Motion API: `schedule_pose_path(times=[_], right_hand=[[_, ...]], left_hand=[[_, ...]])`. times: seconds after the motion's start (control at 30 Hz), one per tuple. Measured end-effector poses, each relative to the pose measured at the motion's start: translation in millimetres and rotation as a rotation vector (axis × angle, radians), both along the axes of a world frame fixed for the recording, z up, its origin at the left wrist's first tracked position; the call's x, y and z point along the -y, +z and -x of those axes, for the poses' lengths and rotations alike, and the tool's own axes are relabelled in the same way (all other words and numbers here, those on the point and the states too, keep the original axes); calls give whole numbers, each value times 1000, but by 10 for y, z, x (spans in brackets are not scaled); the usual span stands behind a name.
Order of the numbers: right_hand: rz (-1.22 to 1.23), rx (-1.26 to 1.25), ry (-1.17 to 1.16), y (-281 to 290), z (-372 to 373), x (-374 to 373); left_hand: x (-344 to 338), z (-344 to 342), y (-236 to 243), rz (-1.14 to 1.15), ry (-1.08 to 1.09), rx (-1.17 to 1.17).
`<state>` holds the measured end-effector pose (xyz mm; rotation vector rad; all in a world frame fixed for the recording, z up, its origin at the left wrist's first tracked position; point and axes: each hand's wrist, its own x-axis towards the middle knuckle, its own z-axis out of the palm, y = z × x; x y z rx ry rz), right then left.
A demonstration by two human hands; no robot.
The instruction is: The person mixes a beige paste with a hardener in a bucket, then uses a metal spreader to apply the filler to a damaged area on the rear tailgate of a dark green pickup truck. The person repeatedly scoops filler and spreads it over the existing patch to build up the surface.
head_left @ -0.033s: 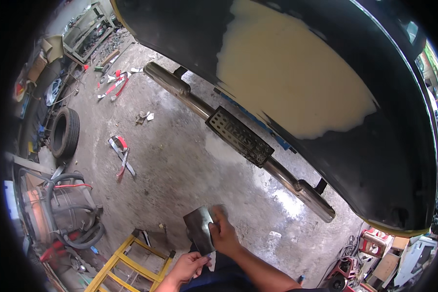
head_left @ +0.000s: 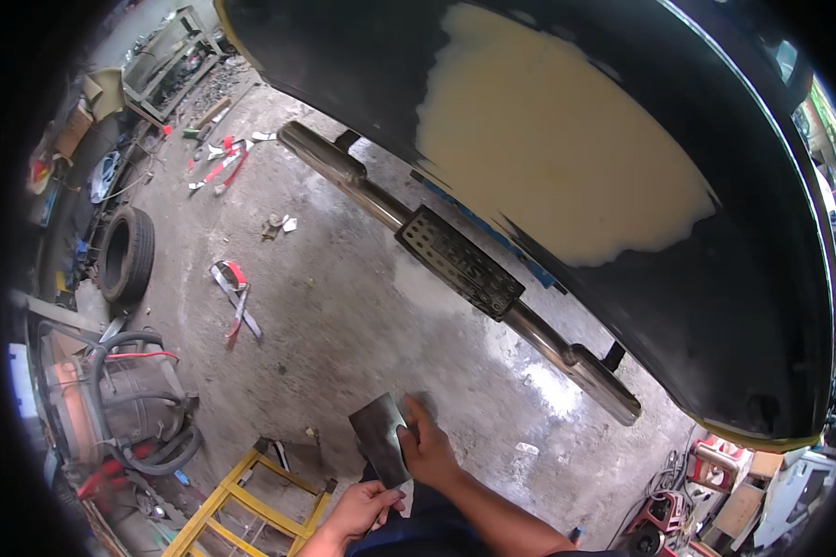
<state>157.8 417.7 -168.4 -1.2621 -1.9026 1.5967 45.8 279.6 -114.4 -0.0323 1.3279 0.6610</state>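
A dark grey rectangular sheet (head_left: 378, 436) with a dull sheen is held between my two hands, low in the middle of the view. I cannot tell if it is abrasive paper or a thin plate. My right hand (head_left: 427, 452) closes on its right edge, the thumb lying on the face and the index finger stretched along the far side. My left hand (head_left: 362, 511) pinches the lower end, where a small whitish piece (head_left: 407, 503) pokes out below. Farther off stands a dark vehicle panel (head_left: 344, 79) with a large beige filler patch (head_left: 548, 139); neither hand touches it.
A chrome rear step bar (head_left: 381, 200) with a perforated plate (head_left: 460, 265) juts below the panel. Left are a tyre (head_left: 125, 252), a hosed machine (head_left: 121, 399), red-and-white tape strips (head_left: 237, 302) and a yellow frame (head_left: 218, 511). Red tools (head_left: 664, 511) and boxes lie at lower right.
The fingers of my right hand have shifted slightly at the sheet's far side and look sharper now. Both hands keep their hold on the sheet.
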Motion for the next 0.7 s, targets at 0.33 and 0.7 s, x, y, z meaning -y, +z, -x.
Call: schedule_pose_path(times=[0.33, 0.7], right_hand=[[-28, 45, 139, 598, 240, 456], [-351, 63, 29, 1100, 334, 1625]], left_hand=[[262, 461, 435, -42, -294, -53], [914, 1280, 522, -324, -363, -128]])
